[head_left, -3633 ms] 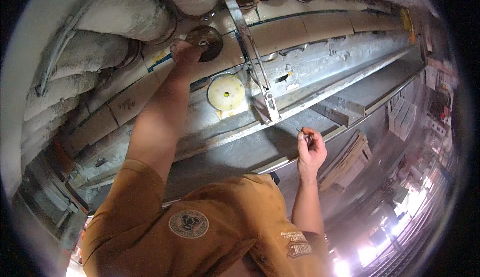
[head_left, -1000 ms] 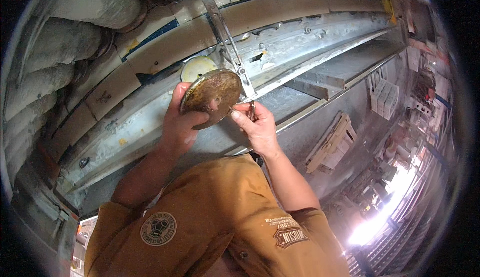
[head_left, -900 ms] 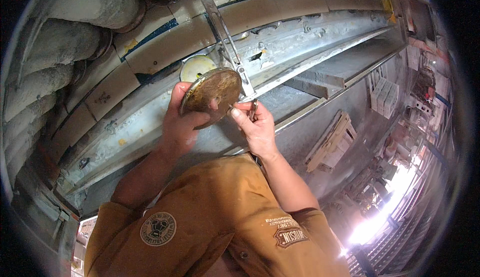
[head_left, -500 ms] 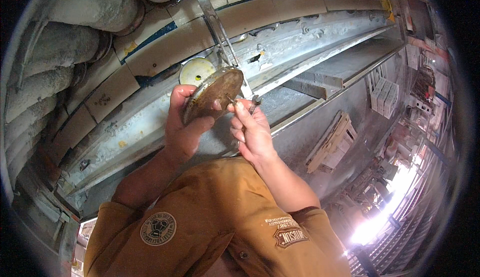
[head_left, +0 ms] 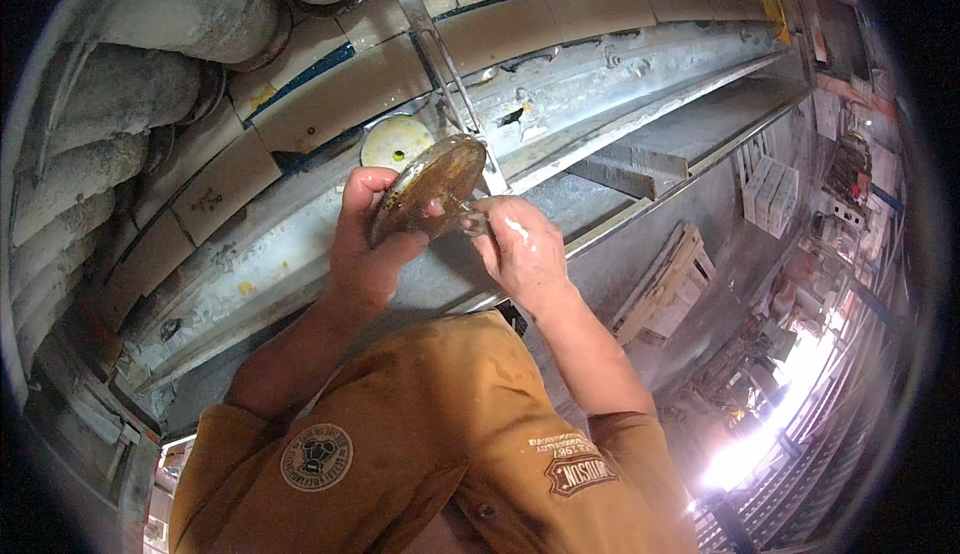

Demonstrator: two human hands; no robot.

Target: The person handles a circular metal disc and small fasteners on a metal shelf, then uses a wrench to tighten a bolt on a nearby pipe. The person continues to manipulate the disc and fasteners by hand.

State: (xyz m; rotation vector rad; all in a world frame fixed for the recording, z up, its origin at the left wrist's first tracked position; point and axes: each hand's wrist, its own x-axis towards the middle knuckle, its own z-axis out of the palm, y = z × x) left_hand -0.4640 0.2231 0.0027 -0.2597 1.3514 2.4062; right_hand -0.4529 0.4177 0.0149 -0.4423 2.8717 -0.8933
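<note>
A mustard-yellow work shirt (head_left: 420, 454) fills the bottom of the view. Above it, the left hand (head_left: 365, 244) grips a round, rusty brown metal disc (head_left: 428, 186) by its edge, tilted. The right hand (head_left: 522, 254) is curled closed, fingers pinching at the disc's lower rim. Behind sits a pale yellow round cap (head_left: 395, 141) on a long grey metal beam (head_left: 300, 244), and big grey pipes (head_left: 150, 44) beyond.

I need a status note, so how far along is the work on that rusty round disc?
Done: the rusty disc is off any mount, gripped at its rim by the left hand. In hand: the right hand works at its centre. Left: the yellow round plate on the beam remains bare, with nothing fitted.
</note>
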